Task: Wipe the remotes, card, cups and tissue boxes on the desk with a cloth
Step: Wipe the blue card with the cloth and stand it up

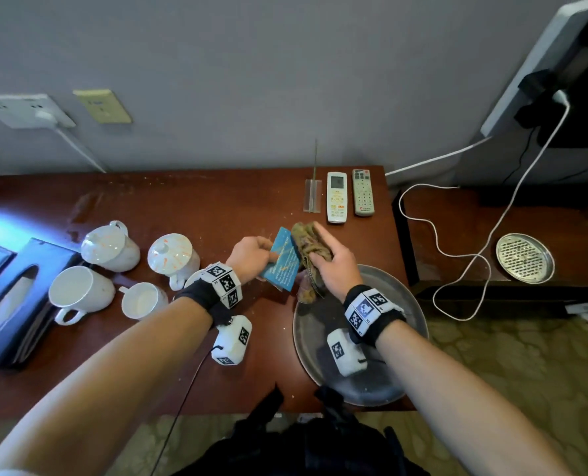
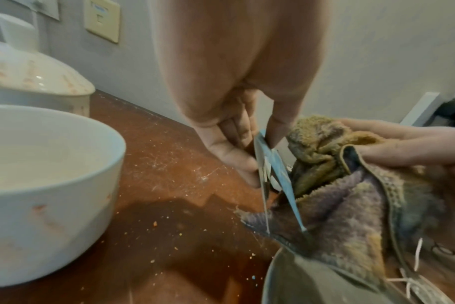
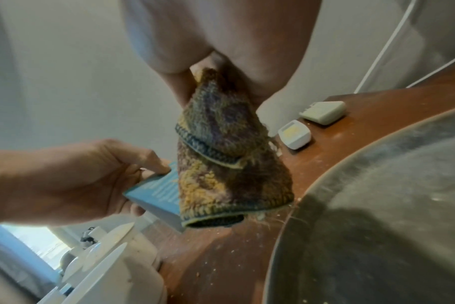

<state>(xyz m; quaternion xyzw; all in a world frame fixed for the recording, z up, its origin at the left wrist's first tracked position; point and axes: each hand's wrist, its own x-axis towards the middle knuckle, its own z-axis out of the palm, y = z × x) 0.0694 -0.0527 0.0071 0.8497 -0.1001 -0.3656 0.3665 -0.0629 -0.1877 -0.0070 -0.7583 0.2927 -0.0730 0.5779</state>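
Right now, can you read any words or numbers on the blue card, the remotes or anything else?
Nothing reads clearly.
Blue card: rows of pale print, too small to read.
Grey remote: a small red logo and button marks, too blurred.
White remote: screen and buttons, nothing legible.
Wrist bands: black-and-white square codes, no words.

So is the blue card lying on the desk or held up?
Held up: the left hand pinches the card above the desk, tilted, with the cloth against it.

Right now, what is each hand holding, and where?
Left hand pinches the blue card by its left edge; right hand grips the bunched cloth at its top.
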